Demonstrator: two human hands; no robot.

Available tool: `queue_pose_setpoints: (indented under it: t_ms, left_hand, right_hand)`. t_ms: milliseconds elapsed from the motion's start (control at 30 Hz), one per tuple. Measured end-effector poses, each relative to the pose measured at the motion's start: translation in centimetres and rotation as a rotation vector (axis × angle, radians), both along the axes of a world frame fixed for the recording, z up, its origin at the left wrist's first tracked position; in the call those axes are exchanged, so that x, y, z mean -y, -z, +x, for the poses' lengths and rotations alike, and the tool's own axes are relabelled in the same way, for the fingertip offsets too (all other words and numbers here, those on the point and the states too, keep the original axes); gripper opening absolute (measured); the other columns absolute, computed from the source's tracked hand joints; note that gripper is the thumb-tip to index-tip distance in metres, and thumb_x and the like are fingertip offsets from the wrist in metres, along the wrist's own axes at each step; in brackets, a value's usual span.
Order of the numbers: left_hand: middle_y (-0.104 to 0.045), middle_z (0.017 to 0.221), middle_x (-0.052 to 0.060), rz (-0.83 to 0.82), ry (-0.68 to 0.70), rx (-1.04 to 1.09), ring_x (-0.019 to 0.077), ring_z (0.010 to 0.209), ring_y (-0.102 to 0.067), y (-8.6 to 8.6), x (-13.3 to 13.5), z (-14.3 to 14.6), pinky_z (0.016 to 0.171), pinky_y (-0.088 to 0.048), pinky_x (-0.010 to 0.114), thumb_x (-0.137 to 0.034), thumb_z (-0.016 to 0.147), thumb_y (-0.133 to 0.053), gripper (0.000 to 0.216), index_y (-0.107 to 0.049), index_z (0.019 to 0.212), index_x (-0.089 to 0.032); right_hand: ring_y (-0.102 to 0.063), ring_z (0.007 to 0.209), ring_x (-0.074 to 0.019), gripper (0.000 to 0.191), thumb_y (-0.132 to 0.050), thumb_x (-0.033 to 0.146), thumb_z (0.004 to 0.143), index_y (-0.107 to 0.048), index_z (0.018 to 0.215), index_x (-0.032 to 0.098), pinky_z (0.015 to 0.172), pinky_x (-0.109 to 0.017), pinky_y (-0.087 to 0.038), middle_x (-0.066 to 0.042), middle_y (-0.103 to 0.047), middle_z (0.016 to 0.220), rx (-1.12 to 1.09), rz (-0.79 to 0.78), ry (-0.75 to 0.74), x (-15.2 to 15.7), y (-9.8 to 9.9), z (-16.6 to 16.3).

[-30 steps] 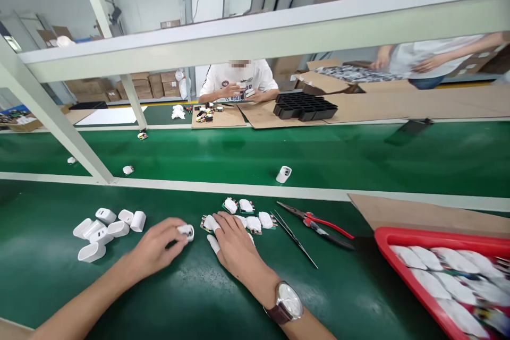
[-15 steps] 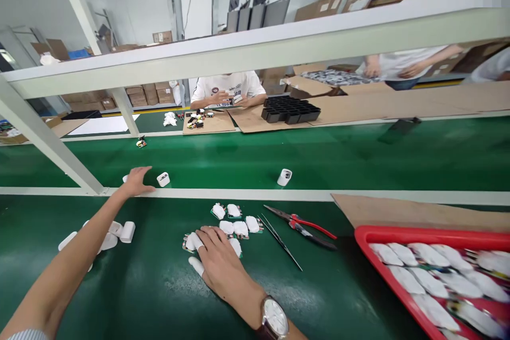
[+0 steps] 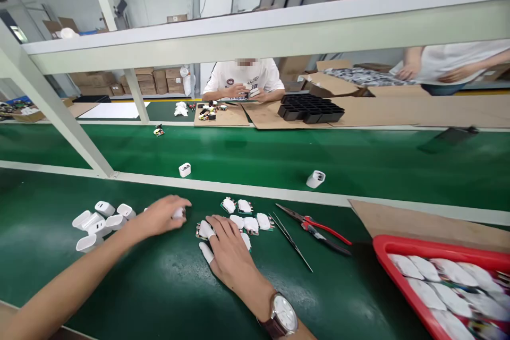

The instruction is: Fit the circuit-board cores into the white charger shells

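Note:
My left hand is closed around a white charger housing, which its fingers partly hide. Left of it, several white charger housings lie in a loose cluster on the green mat, partly behind my left forearm. My right hand rests with fingers outstretched over a group of small circuit boards topped with white pads. White covers sit on its thumb and a finger. Under that forefinger, one board is partly covered.
Tweezers and red-handled pliers lie right of the boards. A red tray holds more padded boards. Two white housings stand on the green belt. Across it, a person handles a small white item near black trays.
My left hand has come back from the belt's edge to the mat, now with a white charger housing in it. My right hand stays over the boards. The view has shifted somewhat.

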State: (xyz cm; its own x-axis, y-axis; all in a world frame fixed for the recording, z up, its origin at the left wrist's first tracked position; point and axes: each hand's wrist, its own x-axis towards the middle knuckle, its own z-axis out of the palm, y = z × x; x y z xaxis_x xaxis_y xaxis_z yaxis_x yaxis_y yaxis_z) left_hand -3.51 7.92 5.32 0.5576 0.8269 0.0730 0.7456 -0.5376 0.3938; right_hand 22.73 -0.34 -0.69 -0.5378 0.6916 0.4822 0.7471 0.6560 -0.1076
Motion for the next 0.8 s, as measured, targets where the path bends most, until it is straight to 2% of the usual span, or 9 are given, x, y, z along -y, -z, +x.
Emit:
queue_pose_setpoints:
  t_ms: [67, 200, 333, 400, 467, 567, 633, 700, 800]
  left_hand:
    - [-0.073, 0.130, 0.006, -0.012, 0.087, 0.008, 0.0261, 0.122, -0.067, -0.8, 2.5, 0.3, 0.107, -0.055, 0.038, -0.032, 0.094, -0.074, 0.048, -0.064, 0.140, -0.029]
    - [-0.063, 0.147, 0.008, 0.056, -0.062, -0.012, 0.0305, 0.134, -0.060, -2.9, 4.7, -4.3, 0.113, -0.051, 0.046, -0.038, 0.096, -0.073, 0.063, -0.050, 0.155, -0.032]
    - [-0.061, 0.151, 0.009, 0.075, -0.034, -0.141, 0.0344, 0.136, -0.058, -1.9, 5.6, -7.8, 0.109, -0.053, 0.052, -0.021, 0.100, -0.060, 0.056, -0.052, 0.154, -0.033]
    - [-0.065, 0.144, 0.012, 0.118, -0.018, -0.149, 0.0338, 0.129, -0.063, -0.8, 6.0, -7.5, 0.103, -0.056, 0.050, -0.017, 0.103, -0.049, 0.044, -0.065, 0.142, -0.030]
    - [-0.071, 0.131, 0.012, 0.122, -0.044, -0.122, 0.0299, 0.112, -0.070, -0.1, 6.5, -6.4, 0.093, -0.059, 0.044, -0.023, 0.107, -0.045, 0.035, -0.072, 0.128, -0.027]
    - [-0.073, 0.112, 0.007, 0.046, -0.131, -0.059, 0.0233, 0.089, -0.072, 0.4, 6.9, -4.5, 0.081, -0.058, 0.036, -0.032, 0.111, -0.040, 0.034, -0.072, 0.115, -0.024]
    - [-0.074, 0.104, 0.006, 0.038, -0.186, 0.004, 0.0238, 0.089, -0.071, 0.8, 6.9, -3.8, 0.080, -0.057, 0.037, -0.033, 0.111, -0.037, 0.035, -0.070, 0.107, -0.023]
    - [-0.074, 0.101, 0.007, 0.072, -0.217, 0.084, 0.0257, 0.095, -0.068, 1.4, 7.0, -3.4, 0.085, -0.055, 0.039, -0.032, 0.111, -0.037, 0.035, -0.068, 0.102, -0.022]
    - [-0.074, 0.107, 0.008, 0.085, -0.231, 0.195, 0.0261, 0.100, -0.065, 2.5, 7.3, -3.5, 0.093, -0.054, 0.042, -0.034, 0.112, -0.036, 0.035, -0.068, 0.105, -0.020]
  right_hand:
    - [-0.053, 0.130, -0.0364, 0.014, -0.066, 0.019, 0.095, -0.070, 0.107, 0.013, 0.112, -0.056, -0.045, -0.019, -0.064, 0.136, -0.034, 0.015, -0.041, 0.2, 0.1, 0.0]
    - [-0.055, 0.127, -0.0341, 0.015, -0.064, 0.020, 0.100, -0.070, 0.111, 0.014, 0.110, -0.055, -0.046, -0.017, -0.066, 0.133, -0.067, 0.039, -0.098, 0.3, -0.2, -0.6]
    - [-0.051, 0.137, -0.0353, 0.038, -0.062, 0.026, 0.102, -0.061, 0.138, 0.012, 0.112, -0.053, -0.045, -0.018, -0.059, 0.149, 0.025, 0.015, -0.114, 0.1, -0.5, -2.7]
    - [-0.050, 0.138, -0.0359, 0.043, -0.062, 0.025, 0.102, -0.059, 0.141, 0.010, 0.112, -0.052, -0.044, -0.021, -0.056, 0.151, 0.081, 0.021, -0.121, 0.2, -0.4, -3.8]
    - [-0.054, 0.132, -0.0339, 0.035, -0.064, 0.019, 0.100, -0.063, 0.133, 0.011, 0.111, -0.050, -0.045, -0.020, -0.060, 0.144, 0.121, 0.017, -0.159, 0.6, -0.5, -4.5]
    - [-0.062, 0.110, -0.0297, 0.012, -0.062, 0.018, 0.101, -0.069, 0.110, 0.015, 0.103, -0.049, -0.051, -0.014, -0.069, 0.116, 0.133, -0.064, -0.196, 1.6, -1.1, -4.5]
    - [-0.062, 0.100, -0.0291, 0.015, -0.062, 0.028, 0.103, -0.068, 0.107, 0.015, 0.097, -0.049, -0.055, -0.013, -0.067, 0.106, 0.099, -0.152, -0.184, 2.2, -1.8, -4.1]
    - [-0.061, 0.112, -0.0318, 0.025, -0.062, 0.031, 0.102, -0.065, 0.119, 0.013, 0.101, -0.052, -0.055, -0.017, -0.065, 0.124, 0.065, -0.210, -0.207, 2.6, -2.4, -3.6]
    - [-0.048, 0.140, -0.0329, 0.037, -0.059, 0.015, 0.097, -0.060, 0.133, 0.014, 0.114, -0.050, -0.050, -0.017, -0.049, 0.156, 0.077, -0.221, -0.315, 2.5, -2.4, -3.3]
